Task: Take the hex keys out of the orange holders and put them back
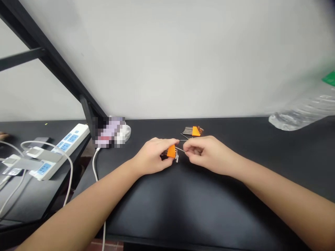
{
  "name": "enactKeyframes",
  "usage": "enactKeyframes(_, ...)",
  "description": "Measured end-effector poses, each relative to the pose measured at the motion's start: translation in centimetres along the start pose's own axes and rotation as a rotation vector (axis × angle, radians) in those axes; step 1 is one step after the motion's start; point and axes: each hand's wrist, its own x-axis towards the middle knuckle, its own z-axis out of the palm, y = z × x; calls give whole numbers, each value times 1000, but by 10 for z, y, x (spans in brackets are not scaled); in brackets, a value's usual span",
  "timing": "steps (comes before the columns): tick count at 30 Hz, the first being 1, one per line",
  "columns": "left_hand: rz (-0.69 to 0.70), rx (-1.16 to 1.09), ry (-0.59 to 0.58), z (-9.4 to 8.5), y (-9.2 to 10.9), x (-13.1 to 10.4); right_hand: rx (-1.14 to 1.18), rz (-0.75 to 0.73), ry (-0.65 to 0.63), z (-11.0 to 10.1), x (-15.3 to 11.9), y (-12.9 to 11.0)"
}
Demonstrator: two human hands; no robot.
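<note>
My left hand [155, 156] is closed around an orange hex key holder [171, 151], with the short bent ends of several metal keys sticking out on its right side. Between the fingertips of my right hand [202, 151] is a thin hex key [180, 149], which slants toward the orange holder; whether its far end is inside the holder I cannot tell. Just behind my right hand, a second orange holder [196, 131] lies on the black table with several hex keys in it. Another thin metal key [184, 136] lies near my right fingers, partly hidden by them.
A white power strip [68, 144] with chargers and looping white cables stands on the left table [23, 205]. A blurred-out purple item [111, 130] sits by the black metal frame [62, 66]. Clear plastic packaging [300, 111] lies at the right, along the white wall.
</note>
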Motion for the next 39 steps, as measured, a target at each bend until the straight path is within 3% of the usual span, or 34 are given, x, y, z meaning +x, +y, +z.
enactKeyframes(6, 13, 59, -8, 0, 0, 0, 254, 272, -64, -6, 1, 4)
enactKeyframes(11, 46, 101, -5, 0, 1, 0, 348, 283, 7, 1, 4, 4)
enactKeyframes(15, 59, 97, -3, 2, 5, 1, 639, 293, 77, 20, 12, 4)
enactKeyframes(19, 8, 128, 97, 6, 3, 0, 940, 332, 184, 35, 16, 2)
enactKeyframes(23, -54, 157, 158, 7, -2, -1, 1002, 378, 165, 41, 6, -7)
enactKeyframes(28, -85, 122, 120, 4, -4, -2, 725, 364, -63, 48, -11, -18)
enactKeyframes(30, -68, 104, 117, 4, -5, -2, 555, 294, -84, 47, -12, -16)
enactKeyframes(32, -49, 84, 120, 4, -6, -2, 353, 174, -7, 41, -9, -9)
enactKeyframes(36, -28, 61, 104, 2, -4, 1, -189, -68, 264, 17, 3, 21)
enactKeyframes(39, -8, 31, 94, -1, -2, 2, -494, -108, 234, 6, 10, 46)
